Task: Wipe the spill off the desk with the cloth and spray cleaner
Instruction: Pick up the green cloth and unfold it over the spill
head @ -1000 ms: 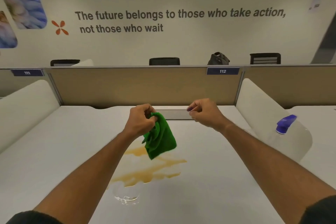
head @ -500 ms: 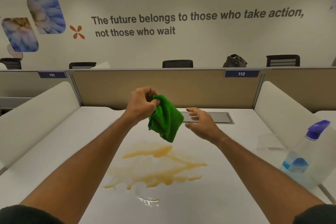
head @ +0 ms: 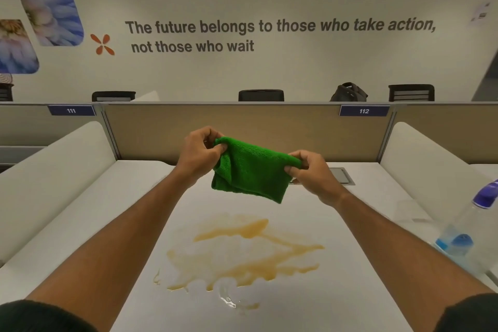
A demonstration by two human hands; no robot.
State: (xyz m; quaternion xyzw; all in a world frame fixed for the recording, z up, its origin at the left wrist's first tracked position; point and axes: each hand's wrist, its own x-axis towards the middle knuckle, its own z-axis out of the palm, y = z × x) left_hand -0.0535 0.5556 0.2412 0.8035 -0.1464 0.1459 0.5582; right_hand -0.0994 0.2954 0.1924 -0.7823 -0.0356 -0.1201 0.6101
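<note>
A green cloth (head: 252, 171) hangs stretched in the air between both hands, above the far half of the white desk (head: 336, 291). My left hand (head: 199, 155) pinches its upper left corner and my right hand (head: 310, 170) pinches its upper right corner. Below and nearer to me, a yellow-brown spill (head: 242, 253) spreads over the middle of the desk, with a wet clear patch at its near edge. The spray cleaner bottle (head: 469, 237), clear with a purple-blue nozzle, stands at the desk's right edge beside my right forearm.
A tan partition (head: 256, 129) closes the desk's far side, and white curved dividers (head: 420, 164) flank it left and right. A grey cable hatch (head: 341, 175) sits in the desk behind my right hand. Chairs and a dark bag stand beyond the partition.
My right hand, empty before, has taken hold of the cloth's right corner. Both hands have raised and spread the cloth, which earlier hung bunched from my left hand alone.
</note>
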